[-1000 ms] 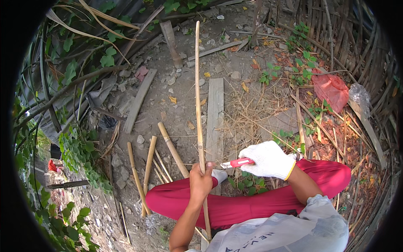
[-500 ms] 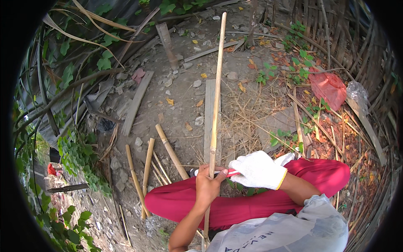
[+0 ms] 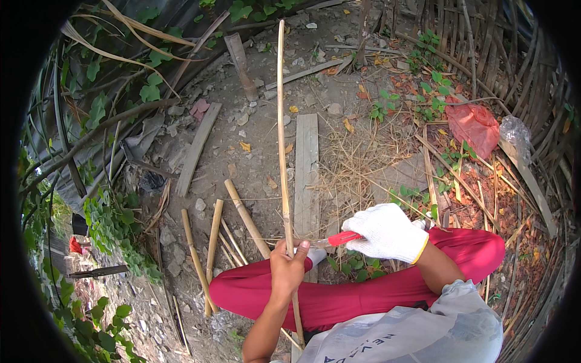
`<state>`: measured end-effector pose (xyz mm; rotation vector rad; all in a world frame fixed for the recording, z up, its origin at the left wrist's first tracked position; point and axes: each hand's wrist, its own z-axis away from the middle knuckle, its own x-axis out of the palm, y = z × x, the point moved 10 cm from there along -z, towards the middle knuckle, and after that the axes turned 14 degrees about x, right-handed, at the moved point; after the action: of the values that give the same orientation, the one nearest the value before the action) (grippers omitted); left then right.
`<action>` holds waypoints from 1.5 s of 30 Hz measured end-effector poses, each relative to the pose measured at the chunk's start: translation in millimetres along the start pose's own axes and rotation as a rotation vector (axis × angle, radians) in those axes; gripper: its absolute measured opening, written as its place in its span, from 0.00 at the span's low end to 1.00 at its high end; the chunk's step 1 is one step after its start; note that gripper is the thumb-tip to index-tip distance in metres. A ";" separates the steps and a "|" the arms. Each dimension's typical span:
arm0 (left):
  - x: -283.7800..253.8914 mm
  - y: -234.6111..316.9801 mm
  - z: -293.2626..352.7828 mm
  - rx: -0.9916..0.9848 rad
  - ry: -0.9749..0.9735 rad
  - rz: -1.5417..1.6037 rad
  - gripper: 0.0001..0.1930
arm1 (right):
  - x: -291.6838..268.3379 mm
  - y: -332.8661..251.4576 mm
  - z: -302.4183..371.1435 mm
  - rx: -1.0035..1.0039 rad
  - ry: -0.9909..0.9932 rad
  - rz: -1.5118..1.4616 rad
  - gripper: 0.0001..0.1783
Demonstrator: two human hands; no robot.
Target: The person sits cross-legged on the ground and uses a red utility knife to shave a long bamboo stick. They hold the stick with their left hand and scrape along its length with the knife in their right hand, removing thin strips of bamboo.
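Note:
A long, thin bamboo pole (image 3: pixel 282 133) runs from between my legs up toward the far ground. My bare left hand (image 3: pixel 287 269) is closed around it below a node, with the thumb on its right side. In my right hand (image 3: pixel 384 236), in a white knit glove with a yellow cuff, is a red-handled blade (image 3: pixel 344 238). Its metal part points left toward the pole, right by my left thumb; whether it is a knife or a saw I cannot tell. The blade's tip is hidden around my left hand.
Cut bamboo lengths (image 3: pixel 245 213) lie left of my knee. A weathered plank (image 3: pixel 307 163) lies ahead, another board (image 3: pixel 198 148) farther left. On the right are dry straw (image 3: pixel 354 163), a red plastic bag (image 3: pixel 473 128) and a stick fence (image 3: pixel 514 66). Vines (image 3: pixel 112 227) crowd the left side.
The pole's far end has swung left, and my left hand has shifted slightly left with it. My right hand has drawn right, so more of the red handle and blade shows.

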<state>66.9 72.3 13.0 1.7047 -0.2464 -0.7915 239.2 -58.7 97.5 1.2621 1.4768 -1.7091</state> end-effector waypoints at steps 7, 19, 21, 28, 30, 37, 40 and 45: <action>-4.1 23.0 -0.3 0.102 0.099 0.023 0.14 | 1.8 5.3 1.1 0.034 0.003 -0.040 0.17; 11.4 23.6 9.0 0.087 0.011 -0.055 0.09 | 27.9 -4.3 1.4 0.045 -0.105 0.050 0.23; 12.6 28.1 9.2 0.127 -0.002 -0.097 0.09 | 27.4 -7.2 2.0 0.022 -0.074 0.051 0.22; 21.0 37.4 11.3 0.160 -0.030 -0.200 0.04 | 25.3 -12.7 7.8 -0.027 -0.012 0.042 0.19; 18.5 36.0 12.0 0.215 -0.020 -0.207 0.05 | 19.0 -11.6 6.6 -0.030 0.004 0.019 0.19; -1.7 24.4 16.0 0.092 -0.058 -0.099 0.14 | -41.0 58.2 -5.2 0.333 0.404 -0.097 0.18; 3.0 12.2 18.6 0.022 -0.153 -0.048 0.17 | -48.3 60.1 -8.1 0.411 0.445 -0.194 0.21; 15.8 -22.1 13.4 0.000 -0.241 0.022 0.20 | 2.5 32.8 -29.9 0.293 0.317 -0.279 0.14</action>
<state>65.1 59.6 -14.5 1.6038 -0.4292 -0.9814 275.4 -37.8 82.0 1.6017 1.6929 -2.0377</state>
